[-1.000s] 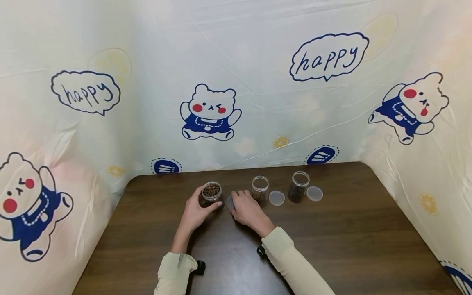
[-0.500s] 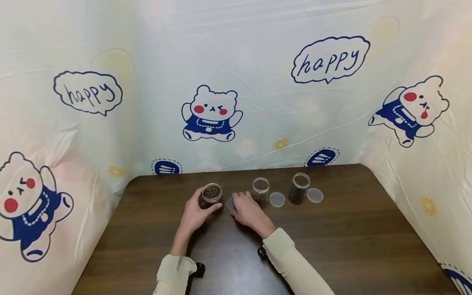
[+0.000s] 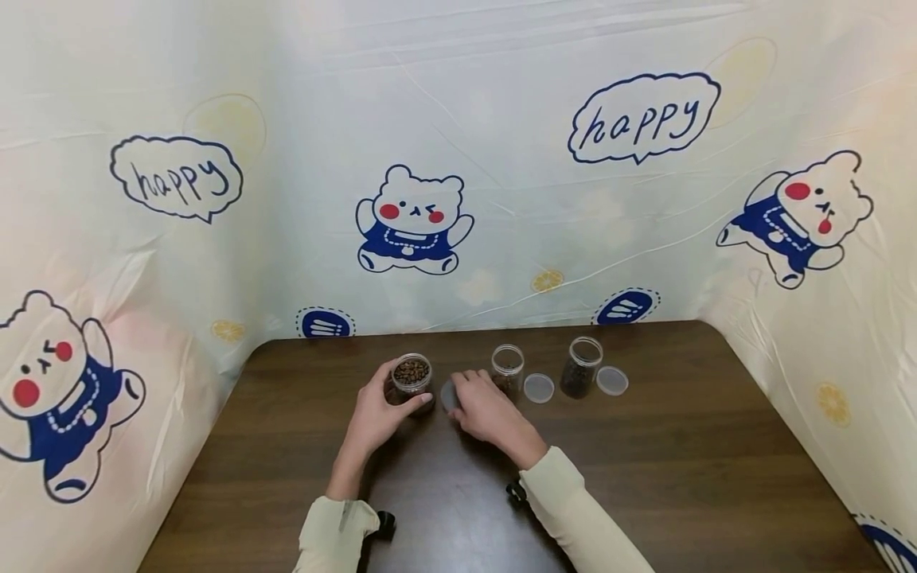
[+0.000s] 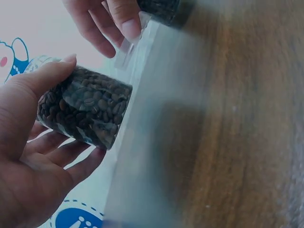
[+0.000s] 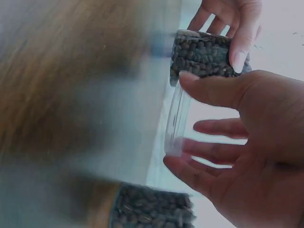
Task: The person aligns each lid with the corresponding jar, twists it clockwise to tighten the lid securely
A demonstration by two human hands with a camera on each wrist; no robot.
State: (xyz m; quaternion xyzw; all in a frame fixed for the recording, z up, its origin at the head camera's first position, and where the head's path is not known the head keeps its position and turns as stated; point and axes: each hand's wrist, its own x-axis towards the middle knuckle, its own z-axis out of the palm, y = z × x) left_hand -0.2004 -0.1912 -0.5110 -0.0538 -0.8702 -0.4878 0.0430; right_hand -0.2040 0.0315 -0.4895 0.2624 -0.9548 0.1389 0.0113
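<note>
My left hand point(image 3: 376, 414) grips an open, clear jar point(image 3: 411, 372) filled nearly to the top with brown coffee beans, thumb on the near side. In the left wrist view the beans point(image 4: 90, 107) show through its wall, with the fingers wrapped around behind. Just to the right, my right hand point(image 3: 490, 410) pinches a clear round lid point(image 3: 449, 395) low over the table. The right wrist view has this lid point(image 5: 176, 123) held by its edge between thumb and fingertips, close beside the jar. In the head view the fingers hide part of the lid.
Right of my right hand stands a second open jar point(image 3: 507, 368) with dark contents, a lid point(image 3: 539, 388) lying beside it. Farther right is a third open jar point(image 3: 580, 370), with its own lid point(image 3: 612, 380). A printed curtain point(image 3: 516, 199) rises behind the brown table point(image 3: 680, 446).
My right forearm has shifted slightly to the right. Both hands keep their holds on the jar and the lid in nearly the same places.
</note>
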